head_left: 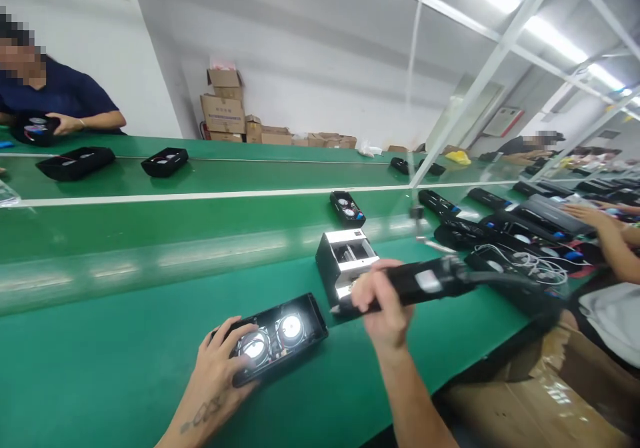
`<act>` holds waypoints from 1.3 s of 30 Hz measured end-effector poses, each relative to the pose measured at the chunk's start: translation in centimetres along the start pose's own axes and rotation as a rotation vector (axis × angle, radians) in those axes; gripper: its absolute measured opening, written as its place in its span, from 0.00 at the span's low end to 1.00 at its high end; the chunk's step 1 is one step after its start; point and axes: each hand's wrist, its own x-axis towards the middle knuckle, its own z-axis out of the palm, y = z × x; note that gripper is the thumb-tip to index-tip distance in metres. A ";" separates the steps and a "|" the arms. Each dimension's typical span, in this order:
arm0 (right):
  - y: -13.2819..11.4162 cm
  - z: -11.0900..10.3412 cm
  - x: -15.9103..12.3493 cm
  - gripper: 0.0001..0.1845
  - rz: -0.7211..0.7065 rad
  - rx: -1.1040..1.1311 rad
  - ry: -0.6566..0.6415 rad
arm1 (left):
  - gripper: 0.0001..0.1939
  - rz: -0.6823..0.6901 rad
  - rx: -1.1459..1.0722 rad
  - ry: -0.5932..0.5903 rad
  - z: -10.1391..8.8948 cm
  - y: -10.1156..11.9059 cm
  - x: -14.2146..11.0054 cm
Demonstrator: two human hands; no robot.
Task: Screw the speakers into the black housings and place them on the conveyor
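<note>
My left hand (pixel 223 361) grips the near left end of a black speaker housing (pixel 307 341), its fingers over the rim. Two round silver speaker drivers (pixel 291 329) sit inside the housing, which lies on the green bench. Wrapped around a black electric screwdriver (pixel 425 281) is my right hand (pixel 385 308), held above the bench. The tool's tip points left, toward the housing, and its cable runs off to the right. Just behind the tip stands a black and white screw feeder (pixel 345 261), partly hidden by my right hand.
Another open housing (pixel 348 209) lies on the conveyor (pixel 200 235) beyond the feeder. Several housings and a white cable (pixel 540 265) crowd the bench at right, near a co-worker's arm (pixel 605 228). A cardboard box (pixel 540 395) stands at lower right. A person (pixel 65 95) works across at left.
</note>
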 end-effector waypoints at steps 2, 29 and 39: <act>-0.3 -2.2 2.2 0.14 -0.111 -0.138 0.177 | 0.07 -0.028 -0.006 0.016 0.1 0.5 0.2; 3.5 7.7 -7.1 0.06 0.300 0.250 -0.436 | 0.14 -0.259 -0.242 -0.086 -1.4 4.2 1.9; 5.1 7.5 -8.4 0.12 0.318 0.000 -0.407 | 0.11 -0.205 -0.205 -0.008 -1.0 4.2 1.7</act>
